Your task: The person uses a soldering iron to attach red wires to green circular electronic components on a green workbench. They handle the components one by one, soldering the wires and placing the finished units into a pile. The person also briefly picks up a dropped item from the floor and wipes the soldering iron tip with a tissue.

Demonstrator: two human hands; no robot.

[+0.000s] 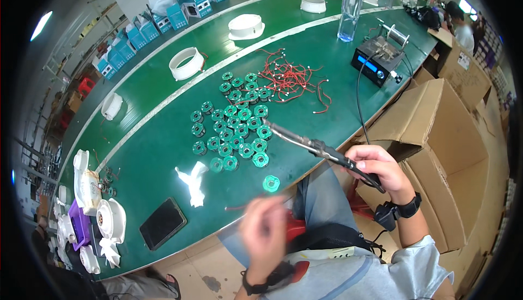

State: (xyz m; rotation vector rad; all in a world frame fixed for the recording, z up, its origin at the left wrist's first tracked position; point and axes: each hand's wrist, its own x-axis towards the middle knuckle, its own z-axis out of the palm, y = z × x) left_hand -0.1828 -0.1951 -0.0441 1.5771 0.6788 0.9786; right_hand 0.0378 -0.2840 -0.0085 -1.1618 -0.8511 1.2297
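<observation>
My right hand [381, 170] is closed around the black handle of a soldering iron [332, 153], whose metal tip end points left over the table beside the cluster of small motor coils [238, 128] topped with green round boards. One such coil [271, 184] sits apart near the table's front edge, below the iron. My left hand [264, 229] is at that edge, smeared by motion, so its fingers cannot be made out. Beside it, a short piece of red wire [234, 208] lies at the edge. A tangle of red wires [289, 79] with white ends lies behind the coils.
A soldering station [376, 60] with a wire spool stands at the right, cabled to the iron. Nearby are a water bottle [350, 14] and open cardboard boxes [447, 153]. A phone [163, 223], crumpled white material [193, 184] and white housings [111, 221] lie left. White rings [186, 64] stand farther back.
</observation>
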